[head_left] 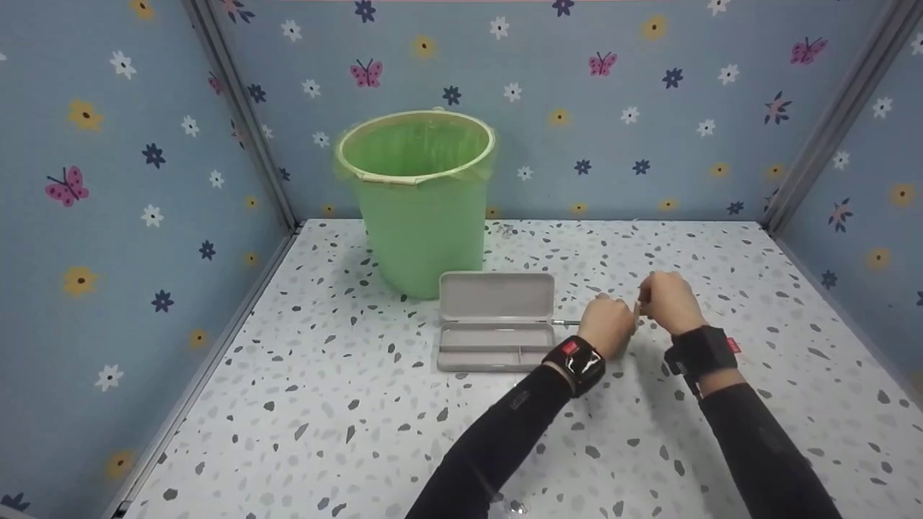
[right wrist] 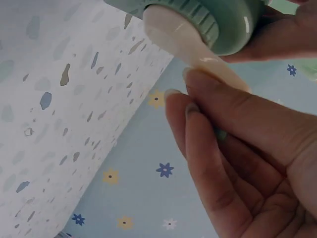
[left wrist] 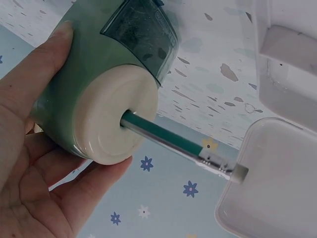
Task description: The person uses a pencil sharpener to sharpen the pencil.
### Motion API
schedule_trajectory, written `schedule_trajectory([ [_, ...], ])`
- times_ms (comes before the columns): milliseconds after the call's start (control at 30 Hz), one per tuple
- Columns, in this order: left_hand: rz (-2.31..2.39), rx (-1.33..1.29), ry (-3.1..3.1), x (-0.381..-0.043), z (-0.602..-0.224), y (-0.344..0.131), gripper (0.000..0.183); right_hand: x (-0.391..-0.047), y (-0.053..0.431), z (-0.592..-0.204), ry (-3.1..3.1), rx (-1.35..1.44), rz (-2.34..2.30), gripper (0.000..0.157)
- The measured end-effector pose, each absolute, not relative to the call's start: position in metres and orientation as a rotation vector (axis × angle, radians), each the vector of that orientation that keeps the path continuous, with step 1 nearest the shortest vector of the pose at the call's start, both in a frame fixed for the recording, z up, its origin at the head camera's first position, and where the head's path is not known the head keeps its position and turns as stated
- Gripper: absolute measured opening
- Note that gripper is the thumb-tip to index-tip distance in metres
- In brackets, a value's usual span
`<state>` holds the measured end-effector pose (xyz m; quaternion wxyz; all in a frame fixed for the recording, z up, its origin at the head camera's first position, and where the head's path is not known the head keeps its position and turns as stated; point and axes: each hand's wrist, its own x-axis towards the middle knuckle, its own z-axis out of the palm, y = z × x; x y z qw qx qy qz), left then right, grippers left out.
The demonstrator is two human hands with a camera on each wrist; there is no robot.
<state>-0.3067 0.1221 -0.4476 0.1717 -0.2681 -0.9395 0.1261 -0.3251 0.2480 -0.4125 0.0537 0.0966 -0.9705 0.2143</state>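
My left hand (head_left: 608, 328) grips a green hand-crank pencil sharpener (left wrist: 94, 54), thumb on one side and fingers round the other. From the hole in its cream end sticks a green pencil (left wrist: 166, 138), its metal ferrule and eraser outward. On the sharpener's opposite end is a cream crank (right wrist: 171, 32). My right hand (head_left: 670, 301) pinches the crank's outer end between thumb and fingers, with the knob mostly hidden by them. In the head view the hands hide most of the sharpener, and the pencil's tip is inside it.
An open grey pencil case (head_left: 497, 297) with compartments lies left of my hands, its lid raised at the back. Behind it stands a green bin (head_left: 425, 231) with a liner. Flower-patterned panels (head_left: 548, 144) enclose the speckled table (head_left: 346, 432) at the back and sides.
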Motion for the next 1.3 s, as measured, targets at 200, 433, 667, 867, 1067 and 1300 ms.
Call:
schedule_trajectory([
  [200, 0.342, -0.773, -2.651, -0.305, -0.446, 0.121, 0.023, -0.339, 0.249, -0.425, -2.937, 0.246, 0.661, 0.005],
  [433, 0.318, -0.774, -2.653, -0.306, -0.447, 0.123, 0.018, -0.348, 0.251, -0.446, -2.953, 0.246, 0.641, 0.007],
  [667, 0.381, -0.782, -2.672, -0.306, -0.445, 0.122, 0.021, -0.346, 0.252, -0.464, -3.041, 0.298, 0.610, 0.016],
  [867, 0.414, -0.802, -2.670, -0.306, -0.445, 0.120, 0.022, -0.338, 0.254, -0.468, -3.101, 0.349, 0.608, 0.018],
  [1067, 0.393, -0.819, -2.710, -0.307, -0.445, 0.120, 0.018, -0.323, 0.254, -0.465, -3.133, 0.368, 0.657, 0.020],
  [1300, 0.355, -0.780, -2.692, -0.307, -0.447, 0.120, 0.019, -0.308, 0.253, -0.454, -3.160, 0.386, 0.725, 0.014],
])
